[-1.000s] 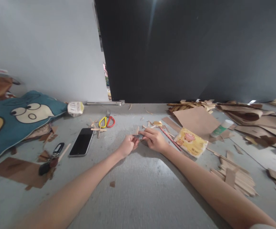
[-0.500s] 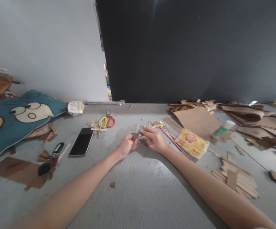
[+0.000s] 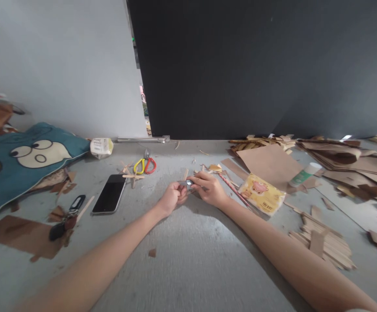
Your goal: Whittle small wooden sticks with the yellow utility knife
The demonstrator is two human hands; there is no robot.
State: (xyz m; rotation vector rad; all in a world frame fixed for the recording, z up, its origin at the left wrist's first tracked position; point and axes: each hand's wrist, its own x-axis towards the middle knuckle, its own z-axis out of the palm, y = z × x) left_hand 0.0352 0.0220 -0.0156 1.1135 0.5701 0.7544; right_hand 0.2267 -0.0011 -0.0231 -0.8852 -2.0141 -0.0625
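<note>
Both my hands meet over the grey floor at the middle of the view. My left hand (image 3: 172, 197) is curled closed and my right hand (image 3: 209, 189) pinches from the other side. Between them sits a small grey metallic object (image 3: 188, 183) that I cannot name. A short wooden stick (image 3: 185, 174) lies just beyond my fingers. A red pencil (image 3: 232, 189) lies right of my right hand.
A black phone (image 3: 109, 193), yellow-and-red scissors (image 3: 145, 165) and keys (image 3: 65, 217) lie to the left, near a blue cartoon cushion (image 3: 19, 160). To the right are a yellow tissue pack (image 3: 261, 193), a glue bottle (image 3: 303, 174), cardboard sheets (image 3: 268, 162) and a pile of wooden sticks (image 3: 321, 242).
Both hands stay together on the small object, shifting very slightly away from me. The view has tilted a little.
</note>
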